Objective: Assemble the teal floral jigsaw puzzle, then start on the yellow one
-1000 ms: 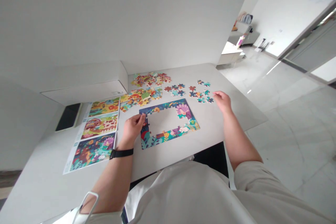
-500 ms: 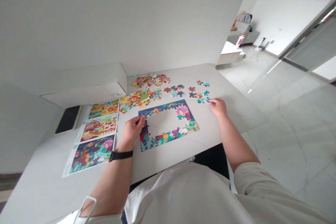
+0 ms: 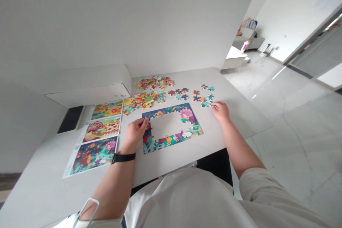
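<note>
A jigsaw puzzle border (image 3: 175,136) lies assembled on the table, with a purple peacock at its right side and a bare middle. At its left edge is my left hand (image 3: 135,131), fingers closed and thumb pressed to them; whatever they grip is hidden. My right hand (image 3: 221,111) rests beyond the border's right side, its thumb and fingertips pinched at the edge of a teal puzzle piece (image 3: 205,105) group. More loose dark-blue, teal and brown pieces (image 3: 197,98) lie beside it, and another small cluster (image 3: 178,93) sits to the left.
Yellow and orange pieces (image 3: 145,100) are heaped behind the border, with a red-and-green heap (image 3: 155,82) farther back. To the left lie a sheet with three printed pictures (image 3: 93,155) and a dark phone-like slab (image 3: 71,119). A white box (image 3: 88,94) stands against the wall.
The camera view has shifted slightly. My right hand's fingertips have moved a little at the teal pieces; my left hand stays at the border's left edge.
</note>
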The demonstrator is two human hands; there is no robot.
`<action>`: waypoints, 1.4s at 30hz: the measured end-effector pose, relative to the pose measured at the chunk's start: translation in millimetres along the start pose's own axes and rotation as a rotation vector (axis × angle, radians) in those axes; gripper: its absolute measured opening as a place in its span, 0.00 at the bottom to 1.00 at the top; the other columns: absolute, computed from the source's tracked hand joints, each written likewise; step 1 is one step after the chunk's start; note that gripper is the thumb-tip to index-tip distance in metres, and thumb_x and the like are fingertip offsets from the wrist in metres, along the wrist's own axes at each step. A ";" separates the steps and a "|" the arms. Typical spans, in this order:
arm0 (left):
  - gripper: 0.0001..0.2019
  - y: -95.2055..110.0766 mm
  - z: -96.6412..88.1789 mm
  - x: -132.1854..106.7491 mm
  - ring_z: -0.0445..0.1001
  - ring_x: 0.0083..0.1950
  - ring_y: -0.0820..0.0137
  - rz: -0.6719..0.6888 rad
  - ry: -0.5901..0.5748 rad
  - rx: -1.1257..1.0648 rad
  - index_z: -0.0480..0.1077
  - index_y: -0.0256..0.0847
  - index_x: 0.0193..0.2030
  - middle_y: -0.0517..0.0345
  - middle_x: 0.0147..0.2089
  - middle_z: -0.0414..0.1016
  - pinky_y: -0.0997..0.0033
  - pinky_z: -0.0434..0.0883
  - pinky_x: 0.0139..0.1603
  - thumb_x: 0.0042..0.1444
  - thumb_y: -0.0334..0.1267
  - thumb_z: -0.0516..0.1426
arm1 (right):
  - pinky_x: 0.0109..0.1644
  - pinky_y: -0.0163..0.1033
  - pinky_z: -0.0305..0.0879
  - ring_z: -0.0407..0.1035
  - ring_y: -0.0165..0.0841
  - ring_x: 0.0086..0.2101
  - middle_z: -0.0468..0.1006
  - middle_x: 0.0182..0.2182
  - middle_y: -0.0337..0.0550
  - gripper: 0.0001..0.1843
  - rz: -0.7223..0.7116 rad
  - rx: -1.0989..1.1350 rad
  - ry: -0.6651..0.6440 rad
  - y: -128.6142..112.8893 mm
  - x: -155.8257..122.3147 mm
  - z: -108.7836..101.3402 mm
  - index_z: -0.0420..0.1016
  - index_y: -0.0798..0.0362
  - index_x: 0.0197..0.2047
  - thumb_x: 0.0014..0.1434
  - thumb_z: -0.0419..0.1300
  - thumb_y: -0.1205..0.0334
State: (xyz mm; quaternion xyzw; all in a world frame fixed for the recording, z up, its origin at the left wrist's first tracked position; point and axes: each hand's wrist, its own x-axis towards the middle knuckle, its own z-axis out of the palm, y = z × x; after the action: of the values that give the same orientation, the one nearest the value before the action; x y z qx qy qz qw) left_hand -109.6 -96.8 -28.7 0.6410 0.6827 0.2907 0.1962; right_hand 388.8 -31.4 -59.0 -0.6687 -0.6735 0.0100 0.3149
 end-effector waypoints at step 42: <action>0.25 0.3 5.2 4.3 0.64 0.29 0.68 -0.018 -0.040 -0.094 0.62 0.44 0.25 0.58 0.24 0.68 0.68 0.57 0.32 0.67 0.59 0.50 | 0.63 0.57 0.73 0.77 0.55 0.59 0.82 0.60 0.62 0.26 0.163 -0.291 -0.347 -63.6 116.3 49.6 0.82 0.49 0.64 0.63 0.65 0.66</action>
State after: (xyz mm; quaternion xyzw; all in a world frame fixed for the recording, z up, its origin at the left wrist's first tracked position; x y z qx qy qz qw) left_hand -106.5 -91.7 -32.0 0.6308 0.6699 0.3076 0.2424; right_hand 321.0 87.6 -23.4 -0.7474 -0.6557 0.0531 0.0929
